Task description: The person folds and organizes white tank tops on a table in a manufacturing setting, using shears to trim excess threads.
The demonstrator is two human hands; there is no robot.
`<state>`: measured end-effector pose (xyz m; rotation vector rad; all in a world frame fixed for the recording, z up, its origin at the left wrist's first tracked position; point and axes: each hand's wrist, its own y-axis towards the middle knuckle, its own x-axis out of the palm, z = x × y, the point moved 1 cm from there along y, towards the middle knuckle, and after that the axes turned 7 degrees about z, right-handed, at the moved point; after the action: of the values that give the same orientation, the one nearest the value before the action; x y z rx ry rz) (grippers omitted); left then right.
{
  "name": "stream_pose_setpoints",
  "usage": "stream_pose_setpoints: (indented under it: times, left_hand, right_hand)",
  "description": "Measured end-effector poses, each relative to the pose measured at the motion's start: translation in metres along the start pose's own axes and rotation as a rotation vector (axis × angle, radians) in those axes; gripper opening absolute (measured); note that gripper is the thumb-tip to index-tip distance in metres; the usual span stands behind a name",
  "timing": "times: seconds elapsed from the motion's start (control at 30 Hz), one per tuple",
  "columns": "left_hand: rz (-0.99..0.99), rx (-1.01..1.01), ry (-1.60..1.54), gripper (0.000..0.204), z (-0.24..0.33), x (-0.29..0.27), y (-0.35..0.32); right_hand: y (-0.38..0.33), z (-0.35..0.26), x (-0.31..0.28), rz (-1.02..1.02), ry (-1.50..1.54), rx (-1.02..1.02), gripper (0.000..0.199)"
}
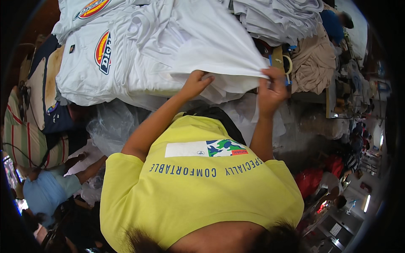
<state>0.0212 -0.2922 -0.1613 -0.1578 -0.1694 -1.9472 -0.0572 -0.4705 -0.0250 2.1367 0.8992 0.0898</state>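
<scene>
A white T-shirt point(219, 46) is stretched out across the table, its near edge pulled into a taut line toward me. My right hand point(273, 88) pinches that edge at its right end and lifts it, and the hand is slightly blurred. Closed at the same edge farther left is my left hand point(195, 85), with thumb and fingers drawn together at the cloth. Below the edge a second white layer hangs down. To the left lie stacked white T-shirts point(82, 76) with a coloured printed emblem on the front.
Folded white cloth point(280, 19) is piled at the back right, beside beige cloth point(314, 59). A roll of tape point(288, 64) stands near my right hand. Clear plastic bags point(112, 124) lie below the table's left side. Another person in light blue point(46, 192) is at lower left.
</scene>
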Motion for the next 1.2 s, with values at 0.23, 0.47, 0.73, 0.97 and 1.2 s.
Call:
stream_pose_setpoints:
  times: [0.23,0.47,0.73,0.97,1.2]
  left_hand:
    - [0.286,0.397,0.772,0.016,-0.022,-0.058,0.022]
    - [0.407,0.538,1.022,0.017,-0.006,-0.093,-0.003]
    - [0.397,0.461,1.031,0.022,-0.008,-0.099,-0.019]
    - [0.394,0.388,0.857,0.021,0.015,-0.091,-0.025]
    - [0.337,0.341,0.672,0.027,0.003,-0.094,-0.012]
  right_hand:
    - [0.011,0.029,-0.061,0.257,0.030,0.192,0.020]
    - [-0.022,0.031,-0.052,0.207,-0.008,0.265,0.020]
    - [-0.034,0.031,-0.044,0.162,0.012,0.218,0.020]
    - [-0.043,0.038,-0.042,0.148,-0.023,0.276,0.020]
    - [-0.046,0.048,-0.045,0.022,-0.118,0.415,0.021]
